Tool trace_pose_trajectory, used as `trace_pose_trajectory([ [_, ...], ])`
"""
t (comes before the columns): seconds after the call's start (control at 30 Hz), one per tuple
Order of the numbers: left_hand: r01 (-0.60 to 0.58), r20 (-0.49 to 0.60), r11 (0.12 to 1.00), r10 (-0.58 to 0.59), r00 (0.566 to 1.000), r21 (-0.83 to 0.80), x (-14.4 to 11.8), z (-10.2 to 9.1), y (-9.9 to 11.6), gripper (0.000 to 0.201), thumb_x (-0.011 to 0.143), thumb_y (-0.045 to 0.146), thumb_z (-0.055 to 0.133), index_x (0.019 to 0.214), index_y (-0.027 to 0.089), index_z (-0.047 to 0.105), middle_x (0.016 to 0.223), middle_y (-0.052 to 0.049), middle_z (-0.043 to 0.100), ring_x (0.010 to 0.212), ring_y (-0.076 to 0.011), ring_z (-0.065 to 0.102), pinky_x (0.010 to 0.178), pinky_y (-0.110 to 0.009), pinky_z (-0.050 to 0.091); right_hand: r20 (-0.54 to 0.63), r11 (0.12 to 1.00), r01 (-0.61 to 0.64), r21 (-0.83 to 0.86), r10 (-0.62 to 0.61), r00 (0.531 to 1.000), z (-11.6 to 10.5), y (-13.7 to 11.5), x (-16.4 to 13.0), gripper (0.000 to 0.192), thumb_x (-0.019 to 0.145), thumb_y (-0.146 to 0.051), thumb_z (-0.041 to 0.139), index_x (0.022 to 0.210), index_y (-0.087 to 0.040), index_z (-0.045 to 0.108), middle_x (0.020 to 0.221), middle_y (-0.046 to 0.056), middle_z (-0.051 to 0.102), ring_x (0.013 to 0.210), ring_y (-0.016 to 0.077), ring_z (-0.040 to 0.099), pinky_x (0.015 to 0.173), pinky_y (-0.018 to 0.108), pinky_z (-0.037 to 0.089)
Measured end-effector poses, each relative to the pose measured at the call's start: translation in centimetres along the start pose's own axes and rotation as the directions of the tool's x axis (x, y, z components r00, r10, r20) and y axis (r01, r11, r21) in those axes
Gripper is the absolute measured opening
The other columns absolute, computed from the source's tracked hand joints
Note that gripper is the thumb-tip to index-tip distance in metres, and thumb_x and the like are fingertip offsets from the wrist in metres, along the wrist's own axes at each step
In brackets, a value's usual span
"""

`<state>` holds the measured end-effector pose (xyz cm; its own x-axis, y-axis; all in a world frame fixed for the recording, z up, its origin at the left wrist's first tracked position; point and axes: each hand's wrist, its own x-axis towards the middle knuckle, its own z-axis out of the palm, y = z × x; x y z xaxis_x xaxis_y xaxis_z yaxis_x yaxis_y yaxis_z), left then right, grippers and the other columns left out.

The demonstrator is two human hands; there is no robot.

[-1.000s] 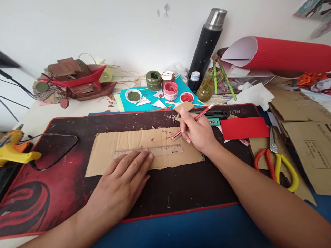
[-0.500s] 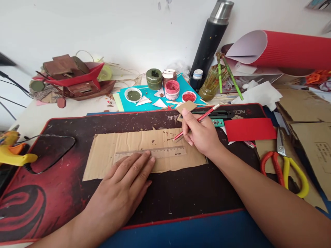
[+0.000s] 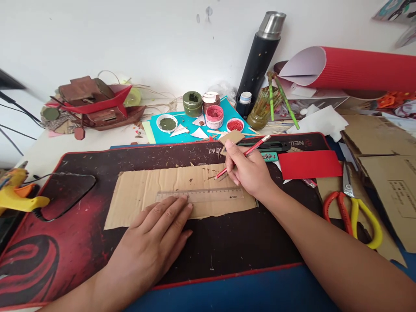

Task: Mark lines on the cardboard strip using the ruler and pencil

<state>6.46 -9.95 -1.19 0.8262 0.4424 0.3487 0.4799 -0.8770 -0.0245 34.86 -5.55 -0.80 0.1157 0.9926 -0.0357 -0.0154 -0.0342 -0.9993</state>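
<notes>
A strip of brown corrugated cardboard (image 3: 130,195) lies on the dark mat in front of me. On it rests a clear plastic ruler (image 3: 214,195), roughly along the strip's length. My left hand (image 3: 156,225) lies flat, fingers stretched out, with the fingertips on the ruler's left part. A red pencil (image 3: 255,146) is gripped in my right hand (image 3: 248,169), its tip pointing down-left just above or at the cardboard; contact cannot be made out. Beyond that hand is a small cardboard piece (image 3: 231,138), beside a green-handled cutter (image 3: 270,156).
Scissors (image 3: 349,190) and a red card (image 3: 310,164) lie to the right. A yellow glue gun (image 3: 24,199) with its cord is at the left. Behind stand paint jars (image 3: 192,105), a brush jar (image 3: 260,115), a black flask (image 3: 260,56) and a model boat (image 3: 100,110).
The ruler has slid rightward along the cardboard under my left fingertips. My right hand still holds the pencil in nearly the same place. The whole view has shifted slightly.
</notes>
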Motion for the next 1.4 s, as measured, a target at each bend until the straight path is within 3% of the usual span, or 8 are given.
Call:
trace_pose_trajectory([
  [0.17, -0.09, 0.025, 0.991, 0.093, 0.995, -0.1, 1.0, 0.1, 1.0, 0.043, 0.116, 0.028, 0.049, 0.152, 0.009, 0.062, 0.162, -0.014, 0.065, 0.151, -0.0307, 0.058, 0.124, -0.046, 0.044, 0.002, 1.0, 0.013, 0.024, -0.013, 1.0, 0.1, -0.1, 0.0, 0.073, 0.097, -0.082, 0.066, 0.054, -0.024, 0.056, 0.037, -0.005, 0.043, 0.03, 0.0096, 0.041, 0.035, 0.026, 0.031],
  [0.27, -0.079, 0.004, 0.988, 0.08, 0.997, -0.135, 1.2, -0.2, 1.0, 0.042, 0.113, 0.026, 0.056, 0.152, 0.011, 0.063, 0.161, -0.013, 0.066, 0.153, -0.0298, 0.056, 0.128, -0.046, 0.041, 0.006, 1.0, 0.013, 0.005, -0.013, 1.0, 0.1, -0.1, 0.0, 0.073, 0.099, -0.082, 0.064, 0.055, -0.024, 0.056, 0.037, -0.005, 0.044, 0.031, 0.0095, 0.04, 0.036, 0.026, 0.03],
  [0.47, 0.07, -0.037, 0.995, -0.072, 0.997, -0.068, 0.8, -0.1, -0.1, 0.038, 0.109, 0.022, 0.063, 0.145, 0.011, 0.066, 0.148, -0.016, 0.073, 0.137, -0.0341, 0.068, 0.115, -0.05, 0.053, 0.021, 1.0, -0.006, 0.01, 0.006, 1.0, 0.0, 0.2, 0.1, 0.073, 0.098, -0.084, 0.064, 0.056, -0.025, 0.057, 0.037, -0.006, 0.044, 0.031, 0.0098, 0.04, 0.035, 0.025, 0.032],
  [0.8, 0.002, 0.051, 0.995, 0.003, 0.999, -0.097, 0.6, 0.6, 0.3, 0.054, 0.115, 0.043, 0.054, 0.155, 0.008, 0.059, 0.155, -0.02, 0.067, 0.142, -0.0374, 0.06, 0.113, -0.052, 0.054, 0.029, 1.0, 0.005, -0.003, -0.005, 1.0, 0.2, 0.1, 0.0, 0.072, 0.099, -0.082, 0.063, 0.056, -0.024, 0.058, 0.037, -0.006, 0.043, 0.031, 0.0097, 0.042, 0.035, 0.025, 0.032],
  [0.97, -0.008, 0.115, 0.995, 0.02, 0.993, -0.096, 0.4, 0.8, 0.7, 0.066, 0.115, 0.049, 0.051, 0.166, 0.008, 0.048, 0.169, -0.018, 0.056, 0.154, -0.0368, 0.052, 0.119, -0.052, 0.049, 0.022, 1.0, 0.002, -0.004, -0.002, 1.0, 0.2, -0.1, 0.0, 0.071, 0.099, -0.081, 0.065, 0.057, -0.024, 0.058, 0.039, -0.006, 0.044, 0.031, 0.0097, 0.043, 0.035, 0.025, 0.034],
  [1.17, -0.015, 0.117, 0.998, 0.023, 0.993, -0.066, 0.7, 0.6, 1.2, 0.076, 0.116, 0.054, 0.045, 0.174, 0.006, 0.033, 0.173, -0.018, 0.051, 0.156, -0.0361, 0.049, 0.12, -0.049, 0.045, 0.003, 0.998, 0.019, 0.058, -0.019, 1.0, 0.1, -0.2, 0.5, 0.072, 0.094, -0.084, 0.069, 0.056, -0.023, 0.058, 0.044, -0.006, 0.046, 0.031, 0.0078, 0.042, 0.035, 0.025, 0.031],
  [1.4, -0.016, 0.126, 1.0, 0.018, 0.992, -0.017, 0.9, 0.5, 1.4, 0.071, 0.117, 0.051, 0.042, 0.169, 0.002, 0.043, 0.175, -0.018, 0.048, 0.153, -0.0361, 0.049, 0.12, -0.048, 0.038, -0.053, 0.995, 0.051, 0.09, -0.046, 0.998, 0.7, -0.8, -0.3, 0.072, 0.094, -0.084, 0.069, 0.057, -0.023, 0.058, 0.044, -0.006, 0.046, 0.03, 0.0077, 0.042, 0.034, 0.025, 0.027],
])
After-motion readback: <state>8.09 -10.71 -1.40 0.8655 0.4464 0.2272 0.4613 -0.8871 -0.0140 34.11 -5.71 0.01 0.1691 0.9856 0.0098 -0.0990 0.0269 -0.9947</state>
